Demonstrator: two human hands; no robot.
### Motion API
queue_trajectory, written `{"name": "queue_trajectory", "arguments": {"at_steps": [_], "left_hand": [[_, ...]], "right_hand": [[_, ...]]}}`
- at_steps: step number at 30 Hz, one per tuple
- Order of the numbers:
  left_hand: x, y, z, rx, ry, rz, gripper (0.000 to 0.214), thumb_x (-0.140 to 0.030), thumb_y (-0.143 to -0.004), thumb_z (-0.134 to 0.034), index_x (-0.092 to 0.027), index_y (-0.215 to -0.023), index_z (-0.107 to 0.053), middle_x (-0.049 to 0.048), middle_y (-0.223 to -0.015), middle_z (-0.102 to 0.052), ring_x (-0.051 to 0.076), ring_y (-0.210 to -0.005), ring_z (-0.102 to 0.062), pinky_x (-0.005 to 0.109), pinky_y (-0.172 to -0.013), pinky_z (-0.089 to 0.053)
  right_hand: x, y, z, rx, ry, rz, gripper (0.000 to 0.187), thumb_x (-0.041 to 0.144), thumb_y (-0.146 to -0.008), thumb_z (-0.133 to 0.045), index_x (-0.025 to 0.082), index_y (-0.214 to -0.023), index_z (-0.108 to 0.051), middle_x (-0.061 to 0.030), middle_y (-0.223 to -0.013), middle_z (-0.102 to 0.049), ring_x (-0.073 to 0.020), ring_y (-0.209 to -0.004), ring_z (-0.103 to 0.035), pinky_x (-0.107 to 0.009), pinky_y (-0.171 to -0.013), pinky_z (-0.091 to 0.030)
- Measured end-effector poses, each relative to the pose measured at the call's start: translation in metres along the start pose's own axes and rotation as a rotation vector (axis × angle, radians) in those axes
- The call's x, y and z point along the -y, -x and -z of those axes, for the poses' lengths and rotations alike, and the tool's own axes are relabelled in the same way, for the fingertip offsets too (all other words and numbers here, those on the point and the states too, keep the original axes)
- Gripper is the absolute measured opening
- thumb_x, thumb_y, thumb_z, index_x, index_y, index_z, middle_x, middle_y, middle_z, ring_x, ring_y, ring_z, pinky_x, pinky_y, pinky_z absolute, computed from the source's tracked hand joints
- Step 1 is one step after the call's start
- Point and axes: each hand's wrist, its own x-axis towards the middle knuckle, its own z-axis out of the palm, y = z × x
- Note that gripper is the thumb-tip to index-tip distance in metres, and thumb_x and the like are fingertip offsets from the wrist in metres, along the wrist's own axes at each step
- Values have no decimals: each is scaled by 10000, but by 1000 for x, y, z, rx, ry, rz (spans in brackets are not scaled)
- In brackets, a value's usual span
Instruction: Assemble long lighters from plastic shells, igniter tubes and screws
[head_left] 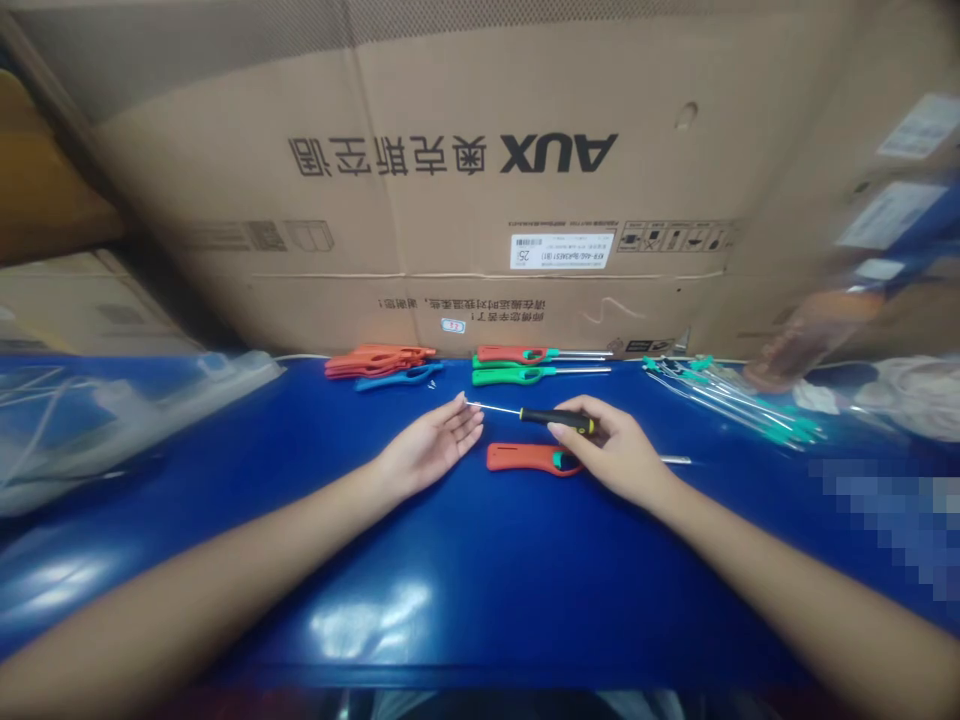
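Observation:
My right hand [619,450] is wrapped round the black-and-yellow handle of a screwdriver [551,416], its thin shaft pointing left. The shaft's tip reaches the fingertips of my left hand [431,445]. There the thumb and forefinger come together in a pinch, and whatever lies between them is too small to make out. Below the screwdriver, on the blue table, lies an orange gas lighter [525,457] with a green collar. My right hand partly covers it, and its metal tube shows beyond the hand.
Behind my hands lie a green lighter [499,376] and others, orange handle shells [367,362], a blue shell [397,377] and tiny screws [432,385]. Metal tubes with green ends [750,400] and a bottle [814,335] stand right. A plastic bag [165,425] lies left; a carton [450,220] walls the back.

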Motion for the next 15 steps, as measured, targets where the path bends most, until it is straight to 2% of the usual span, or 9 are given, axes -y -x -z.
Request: {"name": "queue_trajectory", "arguments": {"at_steps": [9, 15], "left_hand": [[-1, -1, 3, 23, -14, 19, 216, -158, -1016, -520, -129, -849, -654, 57, -811, -708, 132, -725, -710, 256, -705, -600], [-3, -2, 4, 30, 5, 37, 258, -163, -1020, -504, -131, -817, -661, 46, -773, -697, 122, -698, -696, 244, -681, -583]], "right_hand": [[1, -2, 2, -46, 3, 7, 301, 474, -814, -698, 194, -921, -672, 0, -755, -591, -130, -614, -524, -256, -561, -429], [8, -4, 8, -43, -76, -17, 317, 475, -795, -716, 181, -900, -665, -12, -744, -641, -123, -590, -540, -257, -540, -430]]}}
